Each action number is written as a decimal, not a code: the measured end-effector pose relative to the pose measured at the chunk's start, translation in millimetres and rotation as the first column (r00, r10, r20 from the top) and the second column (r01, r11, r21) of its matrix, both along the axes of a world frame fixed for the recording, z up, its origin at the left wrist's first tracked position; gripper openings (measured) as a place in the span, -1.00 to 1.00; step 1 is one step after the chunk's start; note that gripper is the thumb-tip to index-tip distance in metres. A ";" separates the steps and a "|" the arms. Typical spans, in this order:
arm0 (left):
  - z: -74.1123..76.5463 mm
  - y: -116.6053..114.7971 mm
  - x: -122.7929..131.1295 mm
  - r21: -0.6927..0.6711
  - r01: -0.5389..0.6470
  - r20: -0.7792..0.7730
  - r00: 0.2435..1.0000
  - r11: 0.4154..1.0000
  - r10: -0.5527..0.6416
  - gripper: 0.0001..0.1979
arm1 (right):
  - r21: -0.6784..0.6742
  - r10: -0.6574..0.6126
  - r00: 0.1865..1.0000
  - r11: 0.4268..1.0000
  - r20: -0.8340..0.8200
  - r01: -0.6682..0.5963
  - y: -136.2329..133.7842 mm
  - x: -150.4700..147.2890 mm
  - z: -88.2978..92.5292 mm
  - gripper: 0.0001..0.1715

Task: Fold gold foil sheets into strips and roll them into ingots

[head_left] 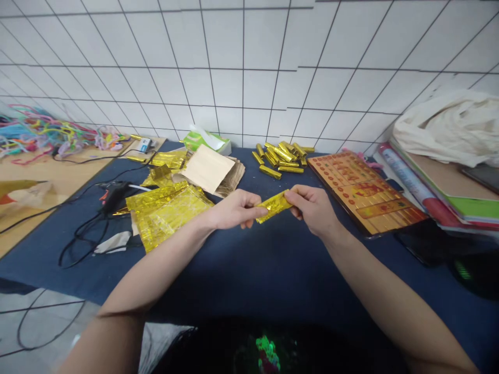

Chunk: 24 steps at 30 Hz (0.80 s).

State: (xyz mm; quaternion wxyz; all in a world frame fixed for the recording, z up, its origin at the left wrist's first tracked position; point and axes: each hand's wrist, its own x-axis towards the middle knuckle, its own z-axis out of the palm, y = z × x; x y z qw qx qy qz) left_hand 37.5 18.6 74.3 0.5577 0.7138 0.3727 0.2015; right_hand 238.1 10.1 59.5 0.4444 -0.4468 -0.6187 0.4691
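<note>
Between my two hands, above the dark blue cloth, a folded strip of gold foil paper [275, 205] is stretched at a slight tilt. My left hand [236, 209] pinches its left end, thumb on top. The right end is gripped by my right hand [312, 208] between thumb and curled fingers. Beyond the hands lies a pile of rolled gold foil tubes [284, 154]. Loose gold foil sheets [171, 210] spread out behind my left forearm, beside a stack of tan paper sheets [208, 169].
At the right are a gold-and-red printed packet [364, 192] and a white cloth bag [452, 127] on stacked folders. A black glue gun [116, 197] with its cable, a green tissue pack [206, 140] and colourful pipe cleaners [58, 132] lie leftward. A tiled wall [261, 47] stands behind.
</note>
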 end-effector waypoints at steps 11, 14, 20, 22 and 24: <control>-15.0 -11.3 18.0 -0.059 0.031 0.131 0.991 0.998 -0.023 -0.67 | -0.069 0.257 0.947 0.966 0.195 -0.248 -4.8 -3.1 2.8 -0.57; -15.5 -9.7 17.5 -0.028 -0.008 0.148 0.989 1.000 0.012 -0.71 | -0.117 0.286 0.944 0.956 0.166 -0.269 -4.0 -2.9 0.5 -0.52; -16.3 -9.0 16.9 -0.074 -0.008 0.158 0.987 0.997 0.019 -0.68 | -0.044 0.248 0.937 0.968 0.247 -0.245 -6.3 -5.0 2.6 -0.55; -17.8 -9.0 16.3 -0.123 0.007 0.174 0.985 0.992 0.015 -0.66 | -0.008 0.240 0.926 0.969 0.291 -0.248 -7.9 -5.4 3.4 -0.56; -19.1 -8.8 15.6 -0.152 0.013 0.188 0.982 0.988 0.016 -0.64 | 0.036 0.222 0.914 0.968 0.341 -0.249 -9.4 -5.6 3.7 -0.58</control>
